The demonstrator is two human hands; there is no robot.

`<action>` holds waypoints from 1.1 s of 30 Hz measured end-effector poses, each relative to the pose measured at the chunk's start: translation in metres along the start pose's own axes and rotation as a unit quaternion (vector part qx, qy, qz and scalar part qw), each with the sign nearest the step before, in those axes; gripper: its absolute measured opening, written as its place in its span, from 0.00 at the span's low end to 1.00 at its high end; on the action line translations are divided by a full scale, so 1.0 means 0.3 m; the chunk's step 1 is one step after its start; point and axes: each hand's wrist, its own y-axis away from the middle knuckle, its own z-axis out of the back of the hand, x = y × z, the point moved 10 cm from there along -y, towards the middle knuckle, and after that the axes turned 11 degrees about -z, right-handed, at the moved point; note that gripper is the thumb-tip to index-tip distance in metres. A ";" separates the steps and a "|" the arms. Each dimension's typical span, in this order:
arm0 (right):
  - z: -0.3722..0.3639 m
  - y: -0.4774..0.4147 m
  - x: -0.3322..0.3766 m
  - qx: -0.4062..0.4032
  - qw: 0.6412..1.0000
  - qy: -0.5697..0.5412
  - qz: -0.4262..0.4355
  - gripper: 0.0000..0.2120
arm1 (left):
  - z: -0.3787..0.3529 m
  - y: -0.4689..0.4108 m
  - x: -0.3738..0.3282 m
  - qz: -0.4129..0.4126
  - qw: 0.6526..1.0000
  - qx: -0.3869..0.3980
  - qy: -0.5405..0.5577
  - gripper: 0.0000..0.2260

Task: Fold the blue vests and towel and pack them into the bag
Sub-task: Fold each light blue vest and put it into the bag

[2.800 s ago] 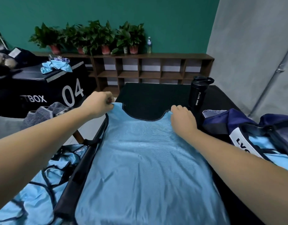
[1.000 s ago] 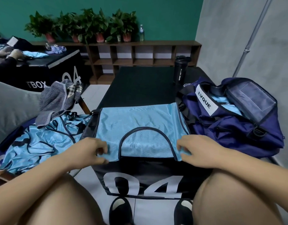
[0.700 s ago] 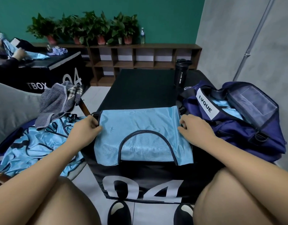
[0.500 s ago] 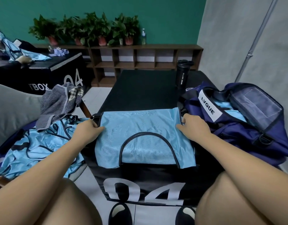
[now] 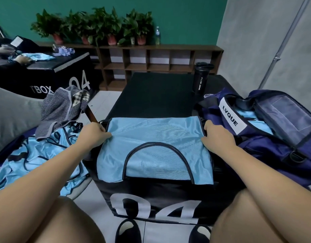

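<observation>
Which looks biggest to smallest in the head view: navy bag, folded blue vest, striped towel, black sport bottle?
1. navy bag and folded blue vest: alike, and the frame cuts the bag off, so unranked.
2. striped towel.
3. black sport bottle, though it stands farther away.

bag (image 5: 277,155): right end cut off | vest pile (image 5: 33,155): left side cut off

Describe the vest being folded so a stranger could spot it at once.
Find the nearer black box marked 04, before the seated person. On top lies a blue vest, the left hand and right hand gripping its sides. Unlike the crumpled pile of vests to the left and those in the bag, it lies flat, showing a dark-trimmed arch.
</observation>
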 end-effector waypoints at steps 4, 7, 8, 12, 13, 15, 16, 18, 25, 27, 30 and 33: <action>-0.003 0.034 0.039 -0.016 0.998 0.006 0.062 0.12 | 0.000 -0.085 -0.026 -0.016 0.999 0.004 -0.027 0.11; -0.002 0.055 0.076 -0.033 0.992 0.030 0.120 0.13 | 0.002 -0.153 -0.059 -0.031 0.997 -0.007 -0.073 0.09; -0.008 0.069 0.096 -0.036 0.986 0.042 0.155 0.17 | 0.005 -0.173 -0.073 -0.038 0.995 -0.017 -0.095 0.08; -0.064 0.116 0.134 -0.029 0.957 0.122 0.262 0.31 | -0.013 -0.257 -0.101 -0.046 0.990 -0.033 -0.126 0.04; -0.063 0.117 0.133 -0.034 0.954 0.128 0.267 0.31 | -0.021 -0.281 -0.101 -0.042 0.991 -0.029 -0.126 0.04; -0.040 0.111 0.129 -0.068 0.951 0.122 0.275 0.24 | -0.035 -0.331 -0.110 -0.042 0.990 -0.028 -0.133 0.02; -0.027 0.110 0.129 -0.087 0.949 0.115 0.279 0.20 | -0.041 -0.357 -0.115 -0.043 0.989 -0.031 -0.137 0.02; -0.017 0.116 0.140 -0.111 0.943 0.106 0.296 0.14 | -0.052 -0.402 -0.126 -0.038 0.989 -0.037 -0.140 0.02; -0.020 0.281 0.291 -0.100 0.913 0.080 0.387 0.05 | -0.117 -0.522 -0.194 -0.024 0.992 -0.040 -0.116 0.05; -0.031 0.345 0.338 -0.070 0.910 0.070 0.404 0.05 | -0.133 -0.557 -0.213 -0.021 0.994 -0.050 -0.093 0.07; -0.050 0.447 0.408 -0.037 0.904 0.048 0.424 0.04 | -0.168 -0.586 -0.263 -0.023 0.995 -0.062 -0.069 0.10; -0.059 0.511 0.454 -0.043 0.905 0.038 0.421 0.06 | -0.219 -0.586 -0.354 -0.038 0.997 -0.065 -0.024 0.11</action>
